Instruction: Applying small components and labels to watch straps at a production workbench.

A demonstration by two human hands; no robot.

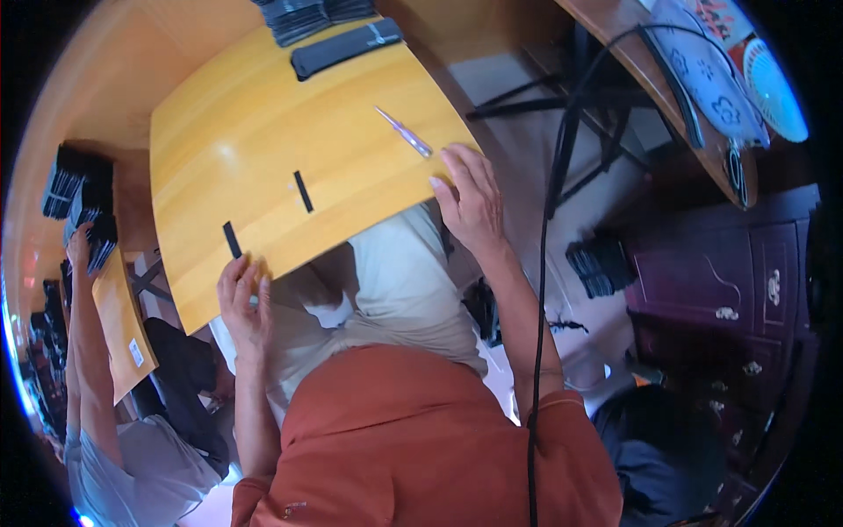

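A yellow wooden table (263,114) stands before me. My left hand (245,303) is at its near left edge, fingers loosely bent and thumb apart, with the fingertips at the lower end of a short black strip (231,239). A small pale greenish patch shows by the thumb; what it is I cannot make out. Farther right lies a second black strip (303,191), apart from both hands. At the right edge, my right hand (472,198) rests with thumb and fingers spread, holding nothing. Just beyond its fingertips lies a screwdriver (406,133) with a translucent purplish handle.
A long dark case (347,49) and stacked dark pieces (307,16) occupy the far edge. At left, a co-worker's hand (79,246) touches stacked black pieces (92,220). A black cable (542,290) hangs at right, near a dark cabinet (711,290) and a side table (667,97).
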